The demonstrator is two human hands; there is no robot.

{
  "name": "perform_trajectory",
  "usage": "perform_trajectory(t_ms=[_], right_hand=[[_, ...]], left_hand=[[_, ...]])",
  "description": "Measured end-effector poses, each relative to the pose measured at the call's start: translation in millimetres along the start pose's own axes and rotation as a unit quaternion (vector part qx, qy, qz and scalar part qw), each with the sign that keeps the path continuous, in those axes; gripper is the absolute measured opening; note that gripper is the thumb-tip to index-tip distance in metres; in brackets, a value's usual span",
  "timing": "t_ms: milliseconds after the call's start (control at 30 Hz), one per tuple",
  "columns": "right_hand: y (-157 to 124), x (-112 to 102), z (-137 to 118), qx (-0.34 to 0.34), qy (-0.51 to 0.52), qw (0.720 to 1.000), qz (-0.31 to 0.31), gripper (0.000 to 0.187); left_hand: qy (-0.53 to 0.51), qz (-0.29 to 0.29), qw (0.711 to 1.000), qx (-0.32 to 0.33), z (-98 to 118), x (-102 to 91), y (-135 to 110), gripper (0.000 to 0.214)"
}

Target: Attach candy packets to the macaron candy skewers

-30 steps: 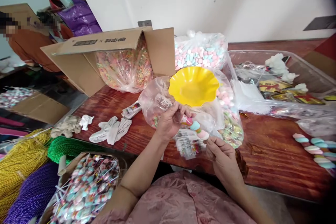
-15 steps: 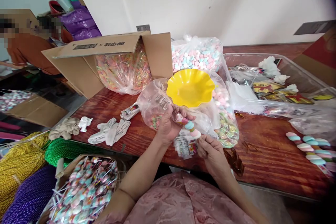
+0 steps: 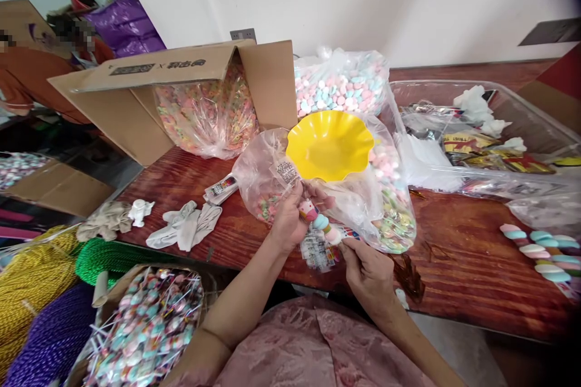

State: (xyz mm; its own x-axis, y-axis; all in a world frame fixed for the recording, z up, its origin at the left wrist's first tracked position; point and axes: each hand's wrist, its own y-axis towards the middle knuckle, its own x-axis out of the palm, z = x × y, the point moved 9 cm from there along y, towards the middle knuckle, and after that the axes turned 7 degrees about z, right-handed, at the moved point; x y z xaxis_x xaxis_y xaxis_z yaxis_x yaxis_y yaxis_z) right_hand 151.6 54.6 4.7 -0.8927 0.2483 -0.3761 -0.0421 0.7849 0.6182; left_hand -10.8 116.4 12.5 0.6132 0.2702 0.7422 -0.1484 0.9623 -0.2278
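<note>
Between my hands is a marshmallow skewer (image 3: 321, 222) with pink, blue and white pieces, slanting down to the right. My left hand (image 3: 288, 219) is closed around its upper end. A clear wrapper with a printed label (image 3: 285, 172) rises just above those fingers. At the lower end, my right hand (image 3: 368, 269) pinches the tip below the white piece; whether that is stick or wrapper cannot be made out. Under the skewer lie clear printed sleeves (image 3: 319, 251). Beyond the hands, a yellow wavy-edged bowl (image 3: 329, 146) rests on clear bags of candy (image 3: 394, 221).
An open carton (image 3: 272, 81) holds a bag of colourful candy. A clear plastic bin (image 3: 481, 178) with packets stands at right, near several marshmallow skewers (image 3: 547, 269). White gloves (image 3: 186, 227) lie left. Below is a box of wrapped skewers (image 3: 149, 314). Another person (image 3: 40, 81) is at far left.
The view has shifted slightly. Both hands keep their grip, and the skewer has moved a little to the left and tilted slightly.
</note>
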Motion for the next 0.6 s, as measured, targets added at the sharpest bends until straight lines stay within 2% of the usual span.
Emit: perform_trajectory(t_ms=[67,167,233,400,500,600], right_hand=[[0,6,10,0.090,0.053,0.994,-0.014,0.017],[-7,21,26,0.228,0.134,0.963,-0.051,0.027],[-10,25,28,0.235,0.124,0.962,-0.064,0.027],[-9,20,26,0.152,0.040,0.986,-0.060,0.020],[-14,25,28,0.177,0.108,0.976,-0.072,0.020],[-21,35,31,0.242,0.206,0.943,-0.098,0.023]], left_hand=[[0.007,-0.009,1.000,0.011,-2,2.4,-3,0.032],[0.047,-0.010,0.998,0.051,-3,3.0,-8,0.041],[0.076,-0.014,0.994,0.074,-4,2.5,-12,0.047],[0.083,-0.050,0.993,0.071,-13,3.9,-21,0.044],[0.080,-0.058,0.994,0.051,-19,5.1,-25,0.042],[0.088,-0.063,0.994,0.030,-23,2.3,-26,0.046]])
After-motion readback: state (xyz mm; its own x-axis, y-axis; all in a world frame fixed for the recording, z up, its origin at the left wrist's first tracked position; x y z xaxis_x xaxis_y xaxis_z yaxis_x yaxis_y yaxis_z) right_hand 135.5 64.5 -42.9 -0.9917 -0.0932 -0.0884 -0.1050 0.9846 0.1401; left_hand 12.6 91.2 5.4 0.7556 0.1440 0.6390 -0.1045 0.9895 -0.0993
